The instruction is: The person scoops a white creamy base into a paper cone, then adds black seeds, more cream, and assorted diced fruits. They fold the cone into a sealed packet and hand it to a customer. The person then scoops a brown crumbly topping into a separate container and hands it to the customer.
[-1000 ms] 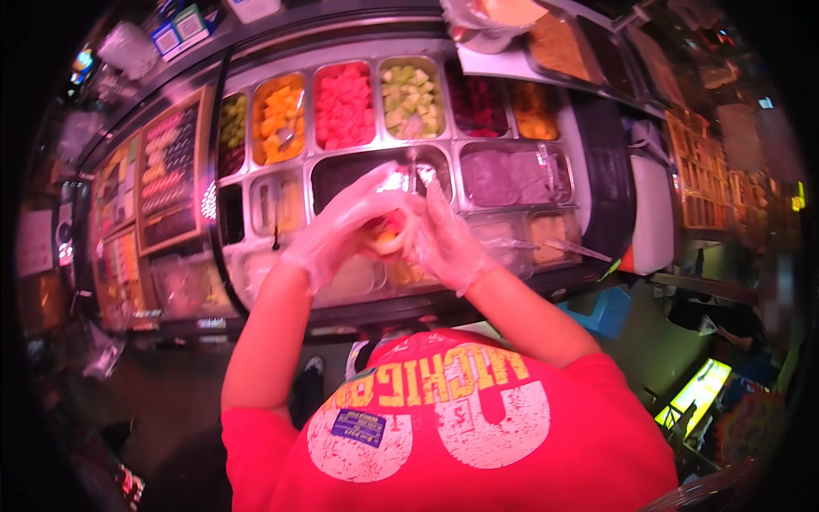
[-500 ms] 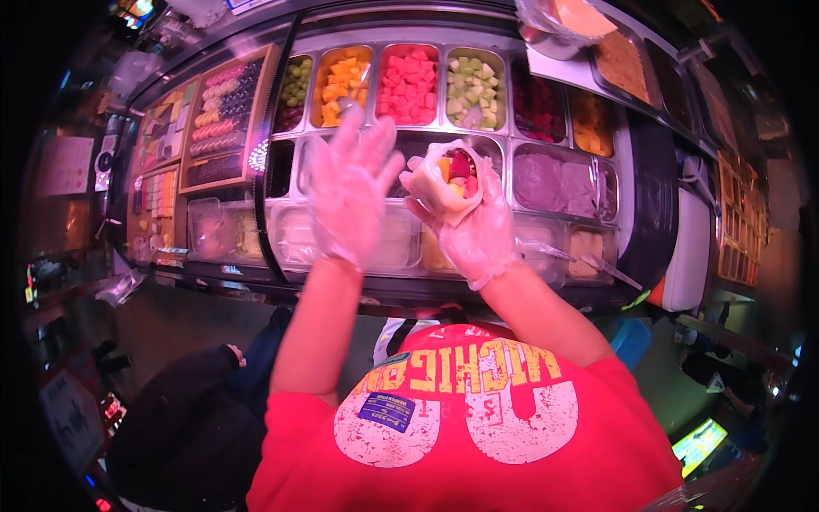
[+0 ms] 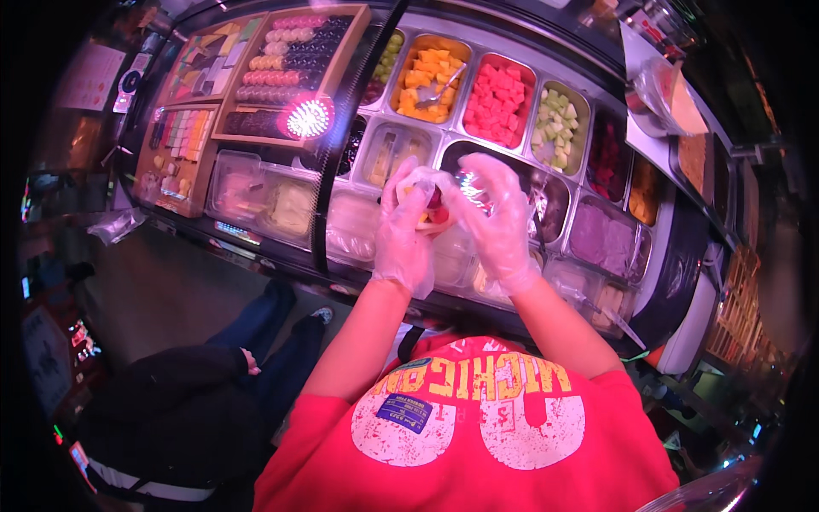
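A small pale rolled wrap [image 3: 432,224] with red and yellow fruit pieces showing in its open end is held upright between my gloved hands. My left hand [image 3: 406,235], in a clear plastic glove, curls around its left side, and the thumb lies across the front. My right hand [image 3: 502,226], gloved too, is at the wrap's right edge. Its thumb tip is at the rim and its fingers are bent and apart, with shiny reflections showing between them. Just beyond the hands are metal pans of pink-red fruit cubes [image 3: 497,101] and orange fruit cubes [image 3: 426,75].
More pans hold pale green cubes [image 3: 556,126] and a purple scoopable food [image 3: 601,237]. Plastic tubs [image 3: 351,224] line the near counter edge. A wooden display box [image 3: 294,72] of colourful pieces stands left, behind a dark bar. Another person [image 3: 175,401] is at lower left.
The wrap has passed from my right hand into my left, which was spread and holding nothing before. My right hand has loosened beside it. The view has turned, so the counter appears tilted.
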The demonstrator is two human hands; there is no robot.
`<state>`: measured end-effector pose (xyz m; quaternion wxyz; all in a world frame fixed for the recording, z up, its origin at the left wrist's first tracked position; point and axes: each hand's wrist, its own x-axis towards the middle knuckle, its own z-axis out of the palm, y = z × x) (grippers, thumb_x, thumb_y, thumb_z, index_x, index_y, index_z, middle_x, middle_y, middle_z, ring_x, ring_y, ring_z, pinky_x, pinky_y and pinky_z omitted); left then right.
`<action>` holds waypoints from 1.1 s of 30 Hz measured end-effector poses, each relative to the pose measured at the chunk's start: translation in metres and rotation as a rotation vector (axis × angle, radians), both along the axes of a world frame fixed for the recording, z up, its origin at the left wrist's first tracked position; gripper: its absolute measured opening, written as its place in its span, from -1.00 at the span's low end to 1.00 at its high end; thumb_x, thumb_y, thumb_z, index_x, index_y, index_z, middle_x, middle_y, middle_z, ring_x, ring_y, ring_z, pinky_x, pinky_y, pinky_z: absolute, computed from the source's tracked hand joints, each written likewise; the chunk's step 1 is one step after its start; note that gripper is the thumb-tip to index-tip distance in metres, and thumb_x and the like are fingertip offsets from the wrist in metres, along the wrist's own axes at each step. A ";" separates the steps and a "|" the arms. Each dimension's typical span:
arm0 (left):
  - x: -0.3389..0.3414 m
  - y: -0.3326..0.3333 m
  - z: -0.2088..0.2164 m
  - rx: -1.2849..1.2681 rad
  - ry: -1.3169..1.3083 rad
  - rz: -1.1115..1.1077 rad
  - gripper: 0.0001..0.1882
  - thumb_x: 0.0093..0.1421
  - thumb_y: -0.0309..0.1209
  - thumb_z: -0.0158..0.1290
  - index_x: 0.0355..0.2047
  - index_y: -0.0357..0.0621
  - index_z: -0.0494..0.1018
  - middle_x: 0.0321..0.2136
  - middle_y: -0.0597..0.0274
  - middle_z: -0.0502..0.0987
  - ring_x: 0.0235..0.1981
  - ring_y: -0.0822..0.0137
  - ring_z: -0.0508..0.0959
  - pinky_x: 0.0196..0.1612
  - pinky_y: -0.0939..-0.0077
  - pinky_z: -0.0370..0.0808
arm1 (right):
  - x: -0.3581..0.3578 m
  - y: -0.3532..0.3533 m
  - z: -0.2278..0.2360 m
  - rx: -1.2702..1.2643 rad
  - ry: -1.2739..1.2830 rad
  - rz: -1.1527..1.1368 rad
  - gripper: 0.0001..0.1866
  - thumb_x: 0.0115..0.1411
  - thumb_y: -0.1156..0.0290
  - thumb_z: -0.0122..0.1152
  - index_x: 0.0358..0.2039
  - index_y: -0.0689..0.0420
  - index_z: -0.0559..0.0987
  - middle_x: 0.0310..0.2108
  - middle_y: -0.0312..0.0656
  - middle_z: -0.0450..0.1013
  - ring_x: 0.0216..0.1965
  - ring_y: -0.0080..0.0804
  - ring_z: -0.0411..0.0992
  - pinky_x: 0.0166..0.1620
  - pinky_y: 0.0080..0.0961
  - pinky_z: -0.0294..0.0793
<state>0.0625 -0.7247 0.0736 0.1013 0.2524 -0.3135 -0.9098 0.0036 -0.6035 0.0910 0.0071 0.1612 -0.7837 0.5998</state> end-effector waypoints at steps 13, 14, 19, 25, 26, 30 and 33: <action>-0.026 -0.082 0.052 -0.183 0.025 -0.043 -0.01 0.37 0.44 -0.39 0.45 -0.15 0.15 0.21 -0.12 0.46 0.24 0.04 0.49 0.37 -0.03 0.37 | -0.080 -0.035 0.085 -0.391 -0.669 0.211 -0.78 0.21 0.61 0.36 -0.12 0.37 0.70 -0.08 -0.08 0.63 -0.18 -0.47 0.59 -0.12 -0.53 0.61; -0.038 -0.090 0.033 -0.130 -0.037 -0.009 0.00 0.36 0.45 -0.38 0.46 -0.13 0.11 0.19 -0.11 0.48 0.23 0.04 0.51 0.34 -0.03 0.40 | -0.081 -0.041 0.085 -0.365 -0.626 0.230 -0.79 0.22 0.60 0.36 -0.13 0.38 0.70 -0.08 -0.05 0.63 -0.21 -0.47 0.59 -0.16 -0.53 0.61; -0.061 -0.080 -0.027 0.289 0.090 -0.116 -0.24 0.44 0.29 -0.30 0.31 -0.04 0.32 0.10 -0.03 0.53 0.11 0.03 0.57 0.09 0.02 0.59 | -0.108 -0.059 0.012 -0.200 -0.816 0.336 -0.82 0.21 0.57 0.34 -0.20 0.40 0.69 -0.26 -0.15 0.60 -0.29 -0.46 0.59 -0.20 -0.50 0.62; -0.067 -0.081 -0.106 0.865 0.146 -0.043 -0.39 0.44 0.20 -0.18 0.24 0.06 0.38 0.13 -0.06 0.52 0.12 -0.07 0.57 0.15 -0.34 0.51 | -0.210 -0.109 -0.071 0.372 0.068 0.524 -0.80 0.20 0.34 0.21 -0.35 0.21 0.66 -0.42 0.10 0.54 -0.32 0.12 0.56 -0.21 -0.10 0.55; -0.070 -0.079 -0.104 0.889 0.165 -0.035 -0.40 0.44 0.19 -0.17 0.24 0.07 0.38 0.13 -0.06 0.51 0.14 -0.08 0.56 0.20 -0.41 0.45 | -0.239 -0.124 -0.094 0.397 0.307 0.594 -0.83 0.17 0.41 0.16 -0.40 0.24 0.63 -0.39 0.15 0.54 -0.33 0.14 0.56 -0.23 -0.03 0.54; -0.078 -0.075 -0.119 0.774 0.253 -0.014 -0.37 0.47 0.20 -0.26 0.29 0.09 0.38 0.22 -0.09 0.47 0.20 -0.12 0.51 0.36 -0.40 0.26 | -0.314 -0.203 -0.157 0.809 0.665 0.570 -0.89 0.09 0.42 0.27 -0.44 0.20 0.62 -0.41 0.01 0.56 -0.26 0.07 0.55 -0.11 -0.12 0.55; -0.083 -0.074 -0.122 0.723 0.263 0.031 -0.34 0.48 0.21 -0.34 0.31 0.10 0.38 0.27 -0.10 0.44 0.22 -0.11 0.50 0.41 -0.22 0.26 | -0.337 -0.239 -0.177 0.593 0.768 0.438 -0.85 0.14 0.36 0.17 -0.33 0.13 0.61 -0.40 -0.04 0.55 -0.28 -0.01 0.54 -0.16 -0.19 0.56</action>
